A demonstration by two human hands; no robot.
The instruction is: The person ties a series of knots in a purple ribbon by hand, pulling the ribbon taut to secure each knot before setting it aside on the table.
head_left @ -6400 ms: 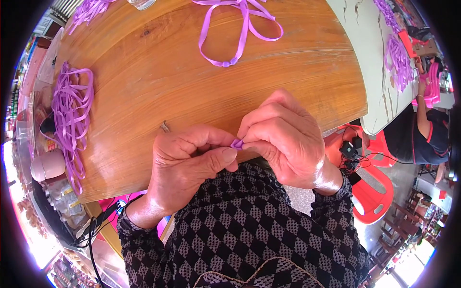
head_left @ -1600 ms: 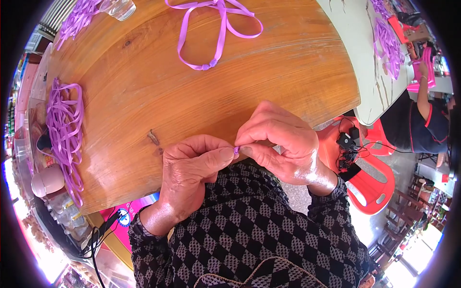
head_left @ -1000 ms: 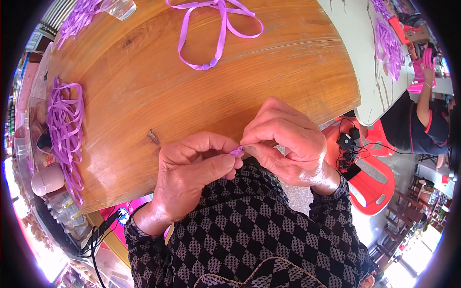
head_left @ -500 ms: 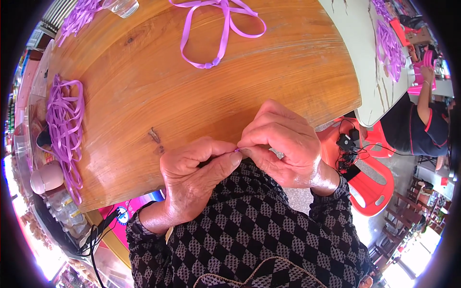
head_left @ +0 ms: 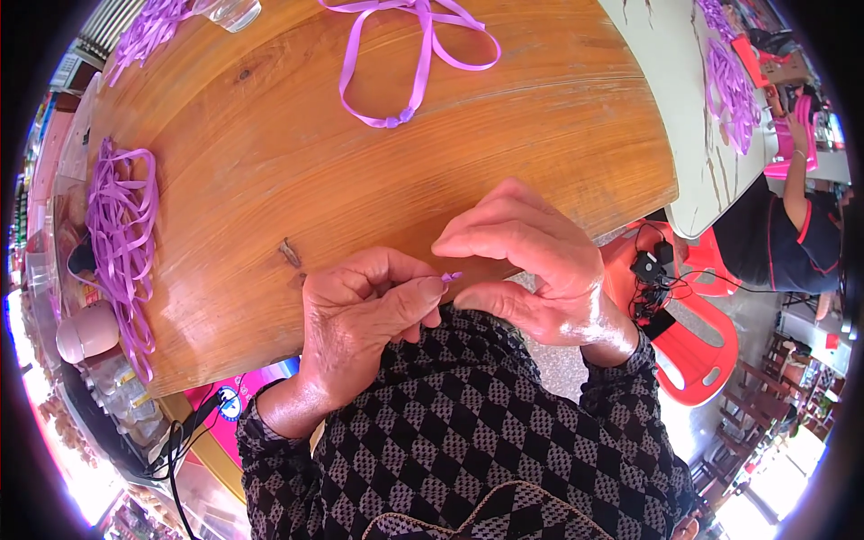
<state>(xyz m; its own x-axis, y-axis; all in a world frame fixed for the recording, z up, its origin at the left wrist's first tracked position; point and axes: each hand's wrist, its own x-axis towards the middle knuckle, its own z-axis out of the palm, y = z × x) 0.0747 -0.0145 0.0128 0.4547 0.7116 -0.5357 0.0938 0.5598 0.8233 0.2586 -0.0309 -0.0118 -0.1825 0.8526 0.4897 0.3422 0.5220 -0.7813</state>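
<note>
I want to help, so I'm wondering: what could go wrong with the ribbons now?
The small purple ribbon bit might slip away, since only the left hand pinches it and the right hand is open.
Overlapping strands in the ribbon bundle on the left of the table could tangle.
The clear cup near the far-left ribbons might get knocked into them if bumped.

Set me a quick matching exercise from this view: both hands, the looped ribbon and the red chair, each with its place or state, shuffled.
1. left hand
2. right hand
3. looped ribbon
4. red chair

A. beyond the right edge of the wooden table
B. thumb and forefinger apart, nothing seen between them
C. lying on the table, beyond both hands
D. pinching a small purple ribbon piece

Pairs: 1-D, 2-B, 3-C, 4-A.
</note>
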